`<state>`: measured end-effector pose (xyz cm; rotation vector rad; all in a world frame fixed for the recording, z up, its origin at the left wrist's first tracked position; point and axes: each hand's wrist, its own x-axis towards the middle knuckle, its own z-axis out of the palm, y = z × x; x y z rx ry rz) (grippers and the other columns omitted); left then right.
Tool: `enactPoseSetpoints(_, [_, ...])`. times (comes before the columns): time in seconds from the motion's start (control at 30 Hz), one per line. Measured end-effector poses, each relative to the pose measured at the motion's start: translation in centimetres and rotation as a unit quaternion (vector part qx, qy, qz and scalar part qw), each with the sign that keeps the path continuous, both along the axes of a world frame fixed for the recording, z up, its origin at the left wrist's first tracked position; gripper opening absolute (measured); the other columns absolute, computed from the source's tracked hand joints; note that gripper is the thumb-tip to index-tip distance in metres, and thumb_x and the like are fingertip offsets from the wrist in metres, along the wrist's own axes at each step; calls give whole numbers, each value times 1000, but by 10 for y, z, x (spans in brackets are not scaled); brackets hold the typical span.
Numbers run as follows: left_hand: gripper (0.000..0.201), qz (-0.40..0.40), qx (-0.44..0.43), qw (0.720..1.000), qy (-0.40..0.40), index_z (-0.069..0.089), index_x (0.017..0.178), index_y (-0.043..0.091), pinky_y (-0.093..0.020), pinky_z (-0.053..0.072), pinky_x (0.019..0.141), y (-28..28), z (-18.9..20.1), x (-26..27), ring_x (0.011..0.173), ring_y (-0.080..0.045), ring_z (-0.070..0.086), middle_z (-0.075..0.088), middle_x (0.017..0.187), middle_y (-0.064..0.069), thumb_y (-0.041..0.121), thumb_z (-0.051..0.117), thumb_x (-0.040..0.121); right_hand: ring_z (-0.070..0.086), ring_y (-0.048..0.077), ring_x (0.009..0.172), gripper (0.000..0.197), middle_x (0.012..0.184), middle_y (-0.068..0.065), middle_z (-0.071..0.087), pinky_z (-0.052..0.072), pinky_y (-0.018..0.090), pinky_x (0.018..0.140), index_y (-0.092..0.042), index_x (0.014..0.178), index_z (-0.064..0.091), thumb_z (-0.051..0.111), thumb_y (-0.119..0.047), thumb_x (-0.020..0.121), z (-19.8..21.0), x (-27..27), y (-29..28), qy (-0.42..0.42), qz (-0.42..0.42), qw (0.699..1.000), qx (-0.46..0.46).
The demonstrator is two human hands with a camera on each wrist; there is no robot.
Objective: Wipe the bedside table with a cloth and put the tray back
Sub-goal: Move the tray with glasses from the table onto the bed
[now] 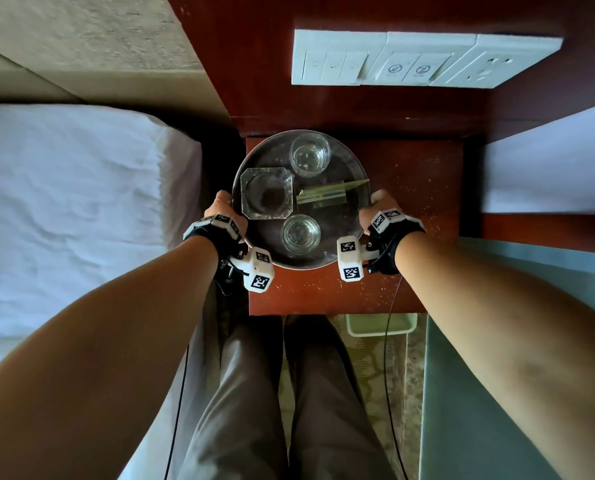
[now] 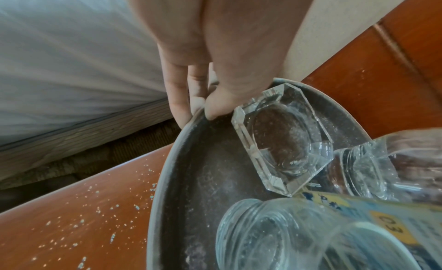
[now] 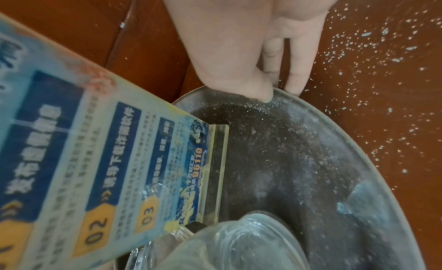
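A round metal tray (image 1: pixel 349 161) is over the red-brown bedside table (image 1: pixel 420 188), toward its left side. It carries two drinking glasses (image 1: pixel 310 154) (image 1: pixel 301 234), a square glass ashtray (image 1: pixel 266 192) and an upright acrylic card stand (image 1: pixel 323 196). My left hand (image 1: pixel 225 211) grips the tray's left rim (image 2: pixel 191 120), thumb inside and fingers under. My right hand (image 1: pixel 381 206) grips the right rim (image 3: pixel 334 119) the same way. White crumbs dot the table top (image 3: pixel 382 66). No cloth is in view.
A white bed (image 1: pixel 74 216) lies left of the table, with a dark gap between. A second white bed (image 1: pixel 552 161) is at the right. A white switch panel (image 1: pixel 420 60) sits on the wooden wall behind. A pale bin (image 1: pixel 381 323) stands below the table's front edge.
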<state>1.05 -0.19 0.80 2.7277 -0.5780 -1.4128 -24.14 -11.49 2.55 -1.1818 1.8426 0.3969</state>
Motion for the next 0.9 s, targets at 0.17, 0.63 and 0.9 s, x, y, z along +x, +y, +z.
enactPoseSetpoints(0.17, [36,26,20,999,30,41,88,36,-40,57,79,14,21,7,80,-25,65,67,88,0,22,59,61,66,34,80,29,94,10,65,56,51,76,-31,97,49,54,-18,72,-10,-17,-6,-20,15,999,27])
enactPoseSetpoints(0.63, [39,157,-58,986,25,44,104,18,-28,48,70,122,140,24,86,-26,63,65,95,-9,3,64,75,65,24,72,51,100,11,63,61,44,65,-16,118,52,64,4,72,131,47,43,-97,127,987,15])
enactPoseSetpoints(0.9, [46,285,-88,954,29,48,103,20,-52,60,64,218,175,53,77,-35,70,66,94,-15,-3,64,67,69,31,78,41,92,16,66,60,49,70,-15,98,54,62,7,64,158,114,88,-149,213,966,18])
